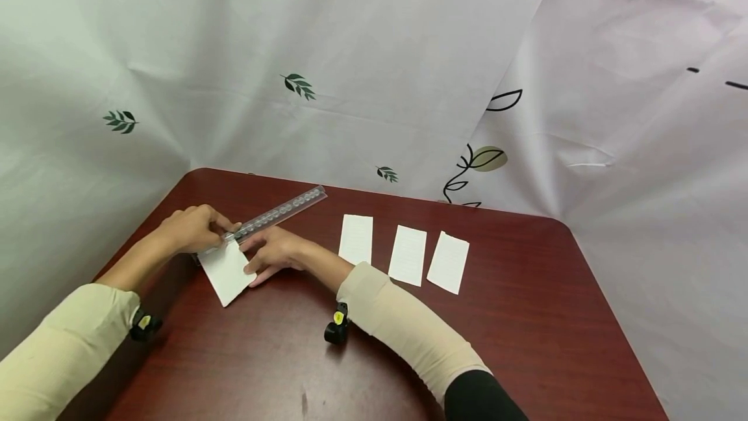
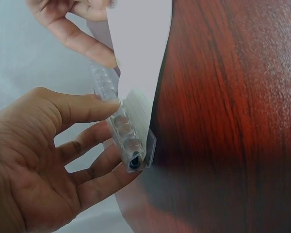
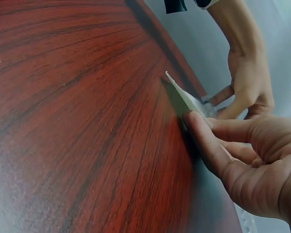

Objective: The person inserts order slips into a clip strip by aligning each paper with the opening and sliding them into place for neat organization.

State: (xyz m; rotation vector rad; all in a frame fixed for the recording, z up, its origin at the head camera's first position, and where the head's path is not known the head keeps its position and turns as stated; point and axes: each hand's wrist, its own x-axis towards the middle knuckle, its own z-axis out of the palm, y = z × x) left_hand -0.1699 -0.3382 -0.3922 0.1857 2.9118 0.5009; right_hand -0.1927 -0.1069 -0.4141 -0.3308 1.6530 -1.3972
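White paper (image 1: 226, 271) lies under our hands near the left edge of the dark red wooden table (image 1: 409, 343), one sheet set at a slant with its upper edge tucked against the clear plastic binding bar (image 1: 279, 213). The bar runs diagonally away from us toward the back of the table, a row of round studs showing along it. Our left hand (image 1: 195, 229) has its fingers curled round the near end of the bar: in the left wrist view the fingertips (image 2: 104, 104) press on the clear strip (image 2: 128, 136) and the thumb side wraps under it, so we grip the bar where it meets the sheet (image 2: 140, 43). Our right hand (image 1: 271, 255) lies over the right side of the sheet, fingers fairly straight and close together. In the right wrist view the thumb (image 3: 206, 141) presses flat on the paper's edge (image 3: 182, 97), which lifts slightly off the wood there; whether the other fingers pinch the paper from below we cannot tell. Both hands sit just beside each other at the bar's near end.

To the right, well apart from the hands, three more slips of white paper (image 1: 407, 255) lie side by side in a row on the table. Pale sheeting printed with leaves (image 1: 298, 85) hangs behind the table.
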